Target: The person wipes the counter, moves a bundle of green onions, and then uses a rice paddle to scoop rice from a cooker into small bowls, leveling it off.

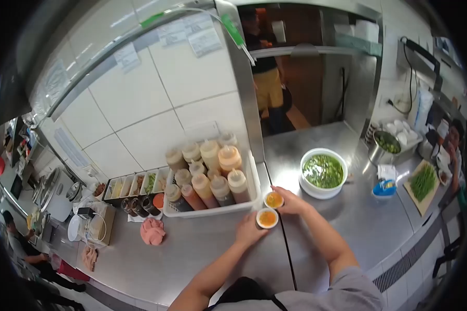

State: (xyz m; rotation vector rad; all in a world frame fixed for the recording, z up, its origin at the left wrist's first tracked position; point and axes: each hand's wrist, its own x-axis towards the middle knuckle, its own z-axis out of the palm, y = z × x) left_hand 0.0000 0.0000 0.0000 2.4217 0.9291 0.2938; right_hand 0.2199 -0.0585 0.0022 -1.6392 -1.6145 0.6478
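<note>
Low over the steel counter point(213, 254), my left hand point(249, 231) is wrapped round the side of a small white cup point(267, 218) with orange contents. Just beyond it, my right hand point(291, 202) grips a second small cup point(273, 199), also filled with something orange. The two cups stand upright, close together, near the seam in the counter. To the right of my right hand is a white bowl point(321, 193) of green leaves in liquid. On the left, a white bin point(213, 211) holds several squeeze bottles point(205, 189).
A pink cloth point(153, 231) lies left of the bin, below small trays of ingredients point(138, 185). At right are a blue-lidded container point(384, 189), a cutting board with green stalks point(423, 182) and a metal pot point(385, 145). A person point(269, 78) stands beyond the pass-through; others are at both sides.
</note>
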